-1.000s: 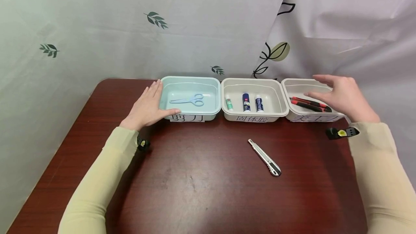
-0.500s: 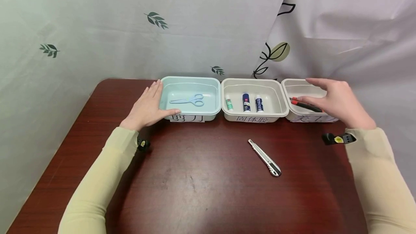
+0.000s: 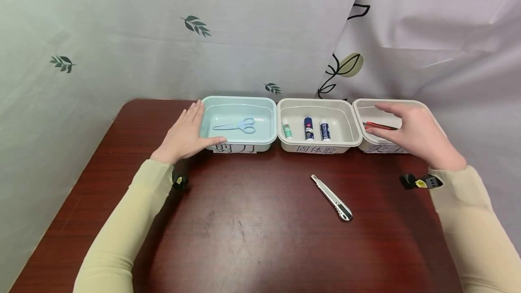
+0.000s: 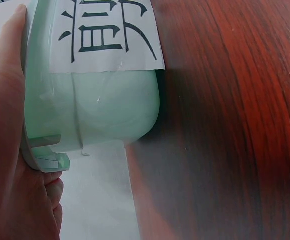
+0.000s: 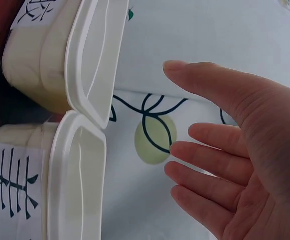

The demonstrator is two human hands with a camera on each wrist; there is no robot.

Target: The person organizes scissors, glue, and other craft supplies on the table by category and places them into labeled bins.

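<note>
My left hand [image 3: 182, 134] rests on the left end of the light blue bin [image 3: 266, 142], fingers straight along its side and thumb on the front rim. Inside that bin lies a pair of light blue scissors [image 3: 238, 125]. My right hand [image 3: 421, 134] is above the right-hand beige bin [image 3: 368, 141], thumb and fingers apart with nothing between them. It partly hides a red and black utility knife [image 3: 380, 125] in that bin. In the right wrist view the palm [image 5: 265, 200] shows bare. A silver utility knife [image 3: 331, 198] lies on the table in front of the bins.
The middle beige bin [image 3: 354, 141] holds a green glue stick [image 3: 287, 131] and two blue-and-white glue sticks, one [image 3: 309, 129] left of the other [image 3: 325, 130]. Paper labels with handwriting are on the bin fronts. A pale curtain [image 3: 244, 35] hangs behind the dark red table [image 3: 228, 220].
My right hand has moved left and slightly toward me over the right-hand bin, covering more of the red and black knife. My left hand has stayed in place.
</note>
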